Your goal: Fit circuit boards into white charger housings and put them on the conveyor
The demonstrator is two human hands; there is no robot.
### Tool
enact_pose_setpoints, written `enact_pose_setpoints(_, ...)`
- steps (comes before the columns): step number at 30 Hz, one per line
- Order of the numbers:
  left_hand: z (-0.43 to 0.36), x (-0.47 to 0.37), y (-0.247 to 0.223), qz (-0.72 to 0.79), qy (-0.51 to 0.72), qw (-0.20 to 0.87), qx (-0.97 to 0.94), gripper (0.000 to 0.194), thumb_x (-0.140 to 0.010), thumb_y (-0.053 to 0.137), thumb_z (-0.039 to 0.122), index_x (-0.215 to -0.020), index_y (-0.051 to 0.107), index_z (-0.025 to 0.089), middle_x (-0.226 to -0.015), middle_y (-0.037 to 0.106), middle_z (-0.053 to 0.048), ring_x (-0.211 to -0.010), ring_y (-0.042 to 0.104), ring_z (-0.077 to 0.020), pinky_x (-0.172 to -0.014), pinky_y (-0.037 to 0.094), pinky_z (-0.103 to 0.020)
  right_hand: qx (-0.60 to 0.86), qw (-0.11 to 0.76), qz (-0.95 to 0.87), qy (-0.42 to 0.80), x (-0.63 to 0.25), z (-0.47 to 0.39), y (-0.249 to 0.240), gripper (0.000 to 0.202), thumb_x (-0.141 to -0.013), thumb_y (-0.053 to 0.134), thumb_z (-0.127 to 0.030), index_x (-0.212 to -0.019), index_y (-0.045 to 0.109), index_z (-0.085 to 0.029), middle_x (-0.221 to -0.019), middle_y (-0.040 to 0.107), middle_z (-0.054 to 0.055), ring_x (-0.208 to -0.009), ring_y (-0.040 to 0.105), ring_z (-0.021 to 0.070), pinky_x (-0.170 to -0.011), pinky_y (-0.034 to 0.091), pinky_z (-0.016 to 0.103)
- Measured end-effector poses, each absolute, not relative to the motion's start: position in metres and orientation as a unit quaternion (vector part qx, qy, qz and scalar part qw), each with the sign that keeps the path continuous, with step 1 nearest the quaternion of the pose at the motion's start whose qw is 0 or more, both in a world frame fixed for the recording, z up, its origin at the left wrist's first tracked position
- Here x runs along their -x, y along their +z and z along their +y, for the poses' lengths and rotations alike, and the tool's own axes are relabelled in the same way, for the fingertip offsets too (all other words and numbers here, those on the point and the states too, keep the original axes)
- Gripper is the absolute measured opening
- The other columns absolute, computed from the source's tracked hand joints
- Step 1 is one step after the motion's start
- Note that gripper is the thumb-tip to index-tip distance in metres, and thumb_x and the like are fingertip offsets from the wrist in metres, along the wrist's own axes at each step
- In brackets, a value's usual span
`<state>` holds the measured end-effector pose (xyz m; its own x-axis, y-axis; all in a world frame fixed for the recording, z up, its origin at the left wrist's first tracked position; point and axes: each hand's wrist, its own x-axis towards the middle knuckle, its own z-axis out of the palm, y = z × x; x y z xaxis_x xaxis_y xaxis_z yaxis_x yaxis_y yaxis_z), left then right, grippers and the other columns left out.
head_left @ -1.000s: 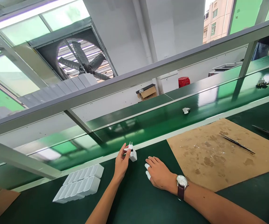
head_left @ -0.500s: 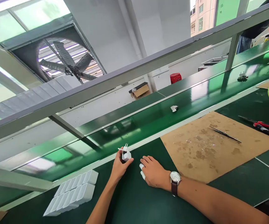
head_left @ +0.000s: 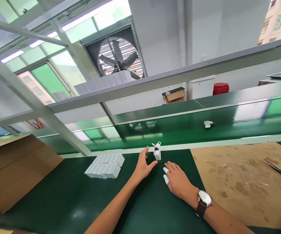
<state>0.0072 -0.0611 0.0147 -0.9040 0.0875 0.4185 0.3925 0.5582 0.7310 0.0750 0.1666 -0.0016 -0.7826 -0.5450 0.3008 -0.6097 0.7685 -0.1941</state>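
Observation:
A small white plug-in adapter housing stands upright on the green bench, with a pronged white piece at its top and something dark inside. Just left of it is my left hand, thumb and fingers apart, holding nothing. My right hand rests on the bench to the right of the housing, fingers stretched out, with white finger cots on two fingers and nothing in its grasp. White open-topped housings stand in two rows left of my left hand.
On the right lies a stained cardboard sheet with tweezers on it. A large cardboard box stands at the left. Behind the bench edge runs a green conveyor belt carrying a small white part. A metal rail crosses above.
My left hand has let go of the white adapter housing and drawn slightly left, fingers spread. The view has swung left, bringing the large cardboard box into sight.

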Motion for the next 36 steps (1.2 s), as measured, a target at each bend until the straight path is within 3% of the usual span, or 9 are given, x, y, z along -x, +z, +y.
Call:
enact_pose_setpoints(4,-0.112,-0.039,0.033,-0.888,-0.368,0.251,0.117,0.063,-0.086,0.072,0.043,-0.143,0.052,0.023,-0.144,0.054,-0.014,-0.138,0.046,-0.0348,-0.119,0.036,-0.059,-0.317,0.137,-0.927,0.148,-0.073,0.168,-0.005,0.029,-0.084,0.062,-0.01,-0.111,0.074,-0.007,-0.147,0.056,0.021,-0.141,0.048,0.0383,-0.119,0.043,0.055)
enact_pose_setpoints(7,-0.16,-0.059,0.041,-0.892,-0.313,0.318,0.073,0.053,-0.089,0.069,0.044,-0.135,0.057,0.02,-0.142,0.054,-0.018,-0.138,0.043,-0.0394,-0.121,0.027,-0.066,-0.325,0.162,-0.921,0.143,-0.071,0.17,-0.01,0.029,-0.083,0.06,-0.008,-0.11,0.073,-0.009,-0.144,0.057,0.021,-0.139,0.05,0.0382,-0.115,0.046,0.055)
enact_pose_setpoints(11,-0.213,-0.082,0.037,-0.92,-0.132,0.37,0.013,0.035,-0.093,0.063,0.044,-0.118,0.066,0.019,-0.141,0.054,-0.022,-0.137,0.041,-0.0468,-0.108,0.037,-0.072,-0.333,0.18,-0.918,0.119,-0.069,0.172,-0.014,0.032,-0.085,0.057,-0.007,-0.113,0.071,-0.009,-0.143,0.058,0.021,-0.138,0.05,0.0379,-0.113,0.048,0.055)
enact_pose_setpoints(14,-0.225,-0.093,0.034,-0.929,-0.061,0.363,0.045,0.023,-0.098,0.057,0.039,-0.095,0.07,0.02,-0.139,0.057,-0.021,-0.137,0.043,-0.0478,-0.099,0.045,-0.067,-0.335,0.18,-0.919,0.101,-0.068,0.173,-0.015,0.03,-0.086,0.056,-0.006,-0.112,0.071,-0.009,-0.144,0.057,0.021,-0.138,0.051,0.0385,-0.112,0.049,0.056)
enact_pose_setpoints(21,-0.159,-0.085,0.046,-0.907,-0.166,0.335,0.193,0.017,-0.102,0.058,0.033,-0.094,0.068,0.023,-0.14,0.059,-0.015,-0.134,0.053,-0.0347,-0.106,0.047,-0.053,-0.333,0.187,-0.919,0.098,-0.07,0.174,-0.009,0.033,-0.092,0.053,-0.007,-0.121,0.068,-0.005,-0.142,0.059,0.021,-0.135,0.053,0.0382,-0.11,0.052,0.055)
enact_pose_setpoints(26,-0.106,-0.067,0.041,-0.895,-0.266,0.241,0.264,0.011,-0.097,0.065,0.031,-0.093,0.067,0.021,-0.141,0.057,-0.016,-0.132,0.054,-0.0351,-0.104,0.049,-0.054,-0.328,0.184,-0.921,0.103,-0.071,0.174,-0.006,0.036,-0.097,0.048,-0.008,-0.129,0.065,-0.005,-0.142,0.059,0.02,-0.136,0.053,0.0367,-0.111,0.052,0.054)
enact_pose_setpoints(31,-0.079,-0.059,0.032,-0.874,-0.359,0.15,0.292,0.033,-0.084,0.082,0.047,-0.099,0.066,0.021,-0.139,0.057,-0.017,-0.125,0.06,-0.0325,-0.102,0.055,-0.046,-0.329,0.176,-0.921,0.113,-0.072,0.174,-0.007,0.036,-0.096,0.049,-0.008,-0.128,0.065,-0.005,-0.145,0.057,0.02,-0.138,0.051,0.0369,-0.113,0.05,0.055)
enact_pose_setpoints(36,-0.075,-0.061,0.024,-0.84,-0.456,0.099,0.276,0.077,-0.081,0.084,0.049,-0.144,0.051,0.022,-0.142,0.055,-0.019,-0.123,0.061,-0.0338,-0.105,0.055,-0.05,-0.314,0.172,-0.925,0.126,-0.076,0.174,0.0,0.034,-0.096,0.051,-0.011,-0.126,0.067,-0.006,-0.143,0.059,0.018,-0.137,0.052,0.0362,-0.113,0.05,0.053)
